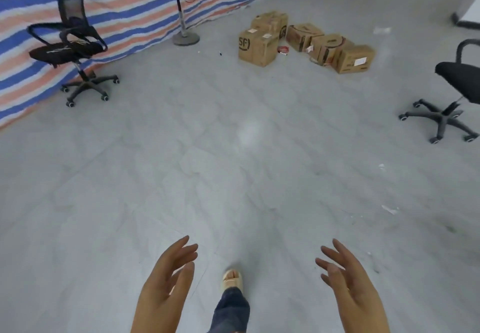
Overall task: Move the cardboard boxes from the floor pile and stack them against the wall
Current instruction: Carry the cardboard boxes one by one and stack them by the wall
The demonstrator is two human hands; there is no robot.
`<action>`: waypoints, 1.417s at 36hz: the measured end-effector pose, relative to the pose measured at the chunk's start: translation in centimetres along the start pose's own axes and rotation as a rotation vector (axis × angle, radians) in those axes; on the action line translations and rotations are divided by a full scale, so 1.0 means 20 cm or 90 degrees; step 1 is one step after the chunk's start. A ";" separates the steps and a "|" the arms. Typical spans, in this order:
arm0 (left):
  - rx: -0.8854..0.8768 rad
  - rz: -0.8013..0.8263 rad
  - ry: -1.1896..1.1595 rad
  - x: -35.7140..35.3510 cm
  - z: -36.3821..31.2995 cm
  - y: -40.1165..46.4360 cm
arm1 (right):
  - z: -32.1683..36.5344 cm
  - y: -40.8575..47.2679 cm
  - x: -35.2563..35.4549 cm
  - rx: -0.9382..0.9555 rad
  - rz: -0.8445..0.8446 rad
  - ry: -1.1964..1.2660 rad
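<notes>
Hands first: my left hand (168, 278) and my right hand (349, 280) are both raised low in the view, palms turned toward each other, fingers straight and spread, holding nothing.

Cardboard boxes (304, 41): a loose pile on the grey floor (233, 163), far ahead of both hands and a little right of centre, well apart from them. Nearest-left item is a box marked SF (257, 48), upright; a second box (270, 22) stands just behind it, touching or nearly so. To the right, three more lie in a ragged row, tilted at differing angles; the last, a box with a white label (355, 59), sits at the right end. Small red litter (282, 49) lies on the floor between the SF box and the row.

Striped tarpaulin (117, 13): blue, orange and white, hung along the left side, near the pile.

Fan stand (185, 33): round base on the floor before the tarpaulin, left of the boxes.

Office chair (72, 44): black mesh, at far left against the tarpaulin.

Second black chair (452, 91): right edge, partly cut off.

My foot (233, 279): pale sandal, dark trouser leg, between my hands.
</notes>
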State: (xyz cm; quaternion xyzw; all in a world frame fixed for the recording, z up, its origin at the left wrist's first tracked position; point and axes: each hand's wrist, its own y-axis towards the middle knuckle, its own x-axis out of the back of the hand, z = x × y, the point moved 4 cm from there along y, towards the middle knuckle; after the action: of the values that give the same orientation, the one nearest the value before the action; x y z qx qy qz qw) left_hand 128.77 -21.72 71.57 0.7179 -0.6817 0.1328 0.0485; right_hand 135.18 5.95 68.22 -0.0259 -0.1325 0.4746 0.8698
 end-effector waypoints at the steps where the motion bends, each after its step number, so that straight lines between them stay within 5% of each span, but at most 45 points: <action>1: -0.006 0.008 -0.005 -0.02 -0.04 0.12 | 0.04 0.09 -0.04 0.003 -0.002 0.007; 8: -0.047 0.041 -0.014 -0.17 -0.26 0.80 | 0.34 0.63 -0.27 0.030 -0.036 0.038; 21: -0.009 0.092 0.011 -0.73 -0.40 1.64 | 0.36 1.55 -0.19 -0.038 -0.112 0.006; 34: -0.028 0.082 -0.038 -1.70 -0.81 2.54 | 0.68 2.95 0.11 0.012 -0.085 -0.007; 51: 0.017 0.041 0.000 -2.18 -0.96 3.83 | 0.84 4.34 -0.26 -0.013 -0.024 -0.058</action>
State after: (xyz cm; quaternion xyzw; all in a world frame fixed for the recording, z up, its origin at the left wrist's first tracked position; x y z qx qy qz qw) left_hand 48.88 20.17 70.31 0.6962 -0.7026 0.1433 0.0344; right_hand 57.24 47.83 68.44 -0.0104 -0.1770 0.4572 0.8715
